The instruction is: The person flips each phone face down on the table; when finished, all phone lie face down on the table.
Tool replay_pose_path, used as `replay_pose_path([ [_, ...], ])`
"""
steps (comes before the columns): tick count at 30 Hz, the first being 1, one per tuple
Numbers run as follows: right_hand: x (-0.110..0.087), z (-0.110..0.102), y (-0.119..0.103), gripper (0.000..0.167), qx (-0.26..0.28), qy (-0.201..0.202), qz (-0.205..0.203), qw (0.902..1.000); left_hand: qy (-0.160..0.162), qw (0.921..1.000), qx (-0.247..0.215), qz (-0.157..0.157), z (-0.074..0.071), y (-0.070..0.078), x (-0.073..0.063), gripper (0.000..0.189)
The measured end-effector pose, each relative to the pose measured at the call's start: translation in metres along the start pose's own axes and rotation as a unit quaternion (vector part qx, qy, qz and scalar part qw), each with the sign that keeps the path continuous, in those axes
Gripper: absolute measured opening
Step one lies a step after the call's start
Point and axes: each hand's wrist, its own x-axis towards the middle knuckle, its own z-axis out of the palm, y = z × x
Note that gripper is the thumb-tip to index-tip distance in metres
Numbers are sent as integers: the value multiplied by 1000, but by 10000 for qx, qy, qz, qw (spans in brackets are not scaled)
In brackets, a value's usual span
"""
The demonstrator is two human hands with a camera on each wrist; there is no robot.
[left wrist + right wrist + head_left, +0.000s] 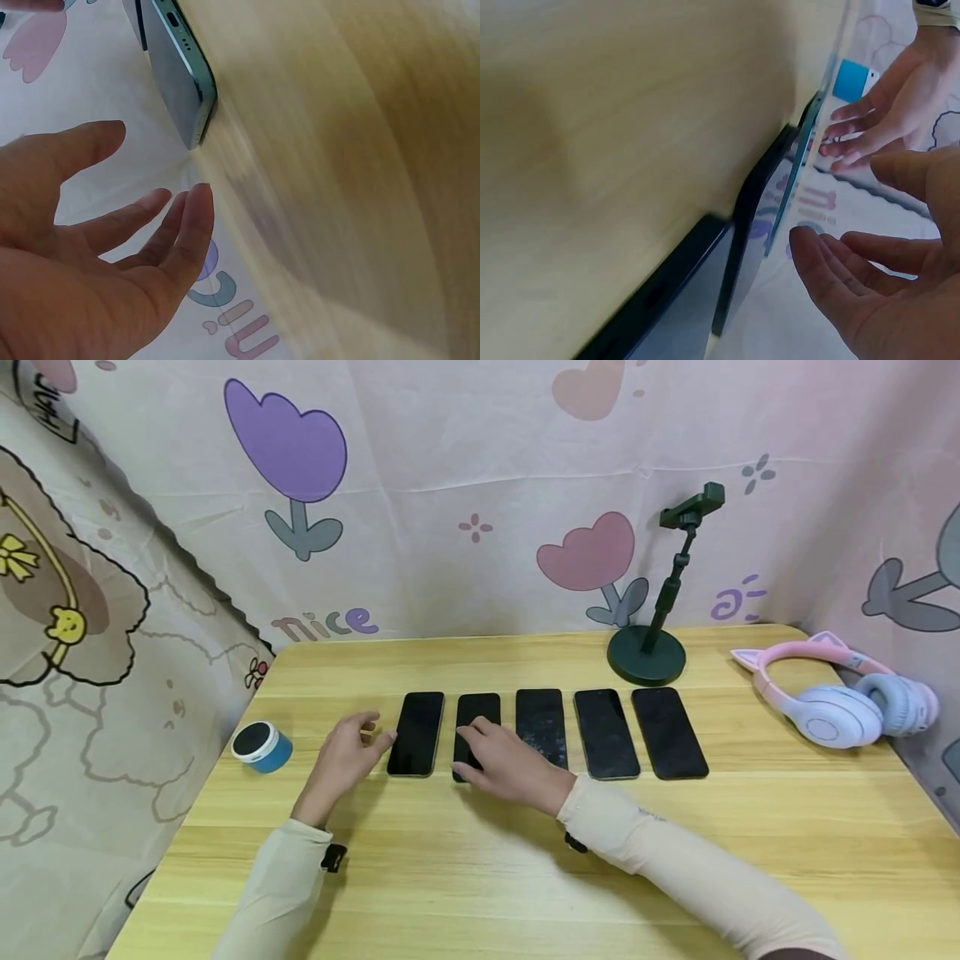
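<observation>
Several black-screened smartphones lie in a row on the wooden table, faces up. My left hand (347, 762) is just left of the leftmost phone (416, 734), its fingers loosely bent and holding nothing. In the left wrist view, a gap separates its fingertips from a green-edged phone (182, 67). Above the second phone (467, 745) hovers my right hand (510, 762), hiding part of the screen. The right wrist view shows this hand's thumb and fingers (821, 266) spread apart, with nothing between them. Farther right lie the middle phone (542, 722), a fourth phone (606, 733) and the rightmost phone (669, 732).
A blue jar with a black-and-white lid (262, 747) stands at the table's left edge. At the back right is a dark green phone stand (648, 655). Pink and lavender cat-ear headphones (832, 714) rest by the right edge. Printed cloth (450, 585) hangs behind the table (480, 877).
</observation>
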Motion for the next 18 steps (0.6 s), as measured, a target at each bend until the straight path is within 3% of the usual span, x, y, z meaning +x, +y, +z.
replay_pose_path([
  [6, 17, 6, -10, 46, 388, 38, 194, 9991, -105, 9996, -28, -252, 2, -2, 2, 55],
  [12, 36, 14, -12, 21, 1107, 113, 587, 9921, -113, 9991, 81, -408, 3, -3, 4, 55],
  [18, 51, 18, -13, 22, 1645, -49, 1177, 9793, -186, 9979, 107, -618, 6, -4, 5, 55],
])
